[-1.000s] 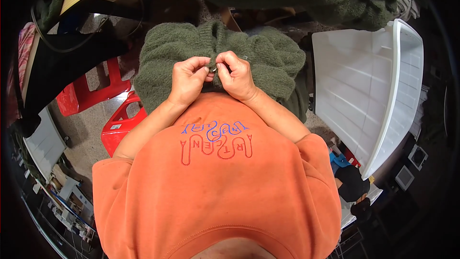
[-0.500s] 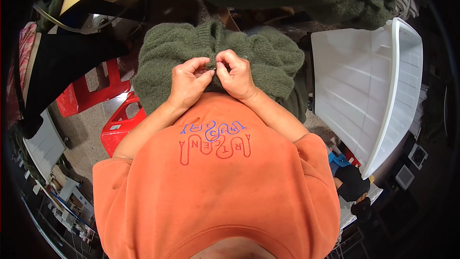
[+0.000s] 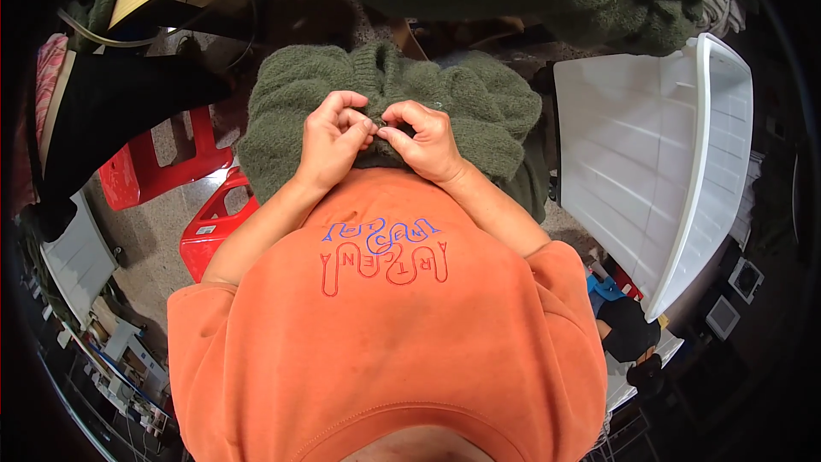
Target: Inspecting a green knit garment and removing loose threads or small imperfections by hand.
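A green knit garment [image 3: 479,107] lies bunched in the middle, on the far side of the orange shirt [image 3: 389,351]; left hand [image 3: 332,139] and right hand [image 3: 425,145] meet over it, fingertips close together, though I cannot tell whether they pinch it

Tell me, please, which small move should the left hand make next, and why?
Perhaps the left hand should lower its index finger toward its thumb, to pinch more firmly. That finger stands raised apart from the thumb, while the right hand's thumb and index tips are close together, over the green knitted fabric. Anything between the fingertips is too small to tell.
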The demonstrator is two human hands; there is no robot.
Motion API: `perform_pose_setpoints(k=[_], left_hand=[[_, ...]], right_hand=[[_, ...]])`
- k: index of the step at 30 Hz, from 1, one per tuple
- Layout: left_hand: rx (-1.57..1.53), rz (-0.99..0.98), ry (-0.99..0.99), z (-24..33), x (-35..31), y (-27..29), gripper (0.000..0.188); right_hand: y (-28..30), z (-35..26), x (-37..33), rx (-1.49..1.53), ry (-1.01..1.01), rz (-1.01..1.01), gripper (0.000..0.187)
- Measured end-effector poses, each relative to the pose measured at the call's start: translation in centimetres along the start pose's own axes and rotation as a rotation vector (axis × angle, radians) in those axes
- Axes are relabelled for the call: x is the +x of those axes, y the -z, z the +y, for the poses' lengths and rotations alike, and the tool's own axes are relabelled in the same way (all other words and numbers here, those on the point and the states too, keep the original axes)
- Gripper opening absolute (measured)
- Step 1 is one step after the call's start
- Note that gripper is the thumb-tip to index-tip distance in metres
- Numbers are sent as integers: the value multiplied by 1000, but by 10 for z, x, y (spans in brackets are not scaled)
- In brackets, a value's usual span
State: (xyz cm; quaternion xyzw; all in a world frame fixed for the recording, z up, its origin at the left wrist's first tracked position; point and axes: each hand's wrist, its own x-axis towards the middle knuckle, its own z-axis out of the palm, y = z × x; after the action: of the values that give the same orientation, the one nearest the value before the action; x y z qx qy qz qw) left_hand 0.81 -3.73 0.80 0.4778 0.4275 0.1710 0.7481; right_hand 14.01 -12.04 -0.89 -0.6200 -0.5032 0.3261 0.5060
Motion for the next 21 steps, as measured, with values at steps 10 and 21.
perform_pose_setpoints(k=[10,21], left_hand=[[718,-422,-660,28,12,9,28],[448,-420,-521,21,13,12,18]], right_hand=[[10,4,0,807,-394,-71,22],[12,1,2,837,-407,-161,23]])
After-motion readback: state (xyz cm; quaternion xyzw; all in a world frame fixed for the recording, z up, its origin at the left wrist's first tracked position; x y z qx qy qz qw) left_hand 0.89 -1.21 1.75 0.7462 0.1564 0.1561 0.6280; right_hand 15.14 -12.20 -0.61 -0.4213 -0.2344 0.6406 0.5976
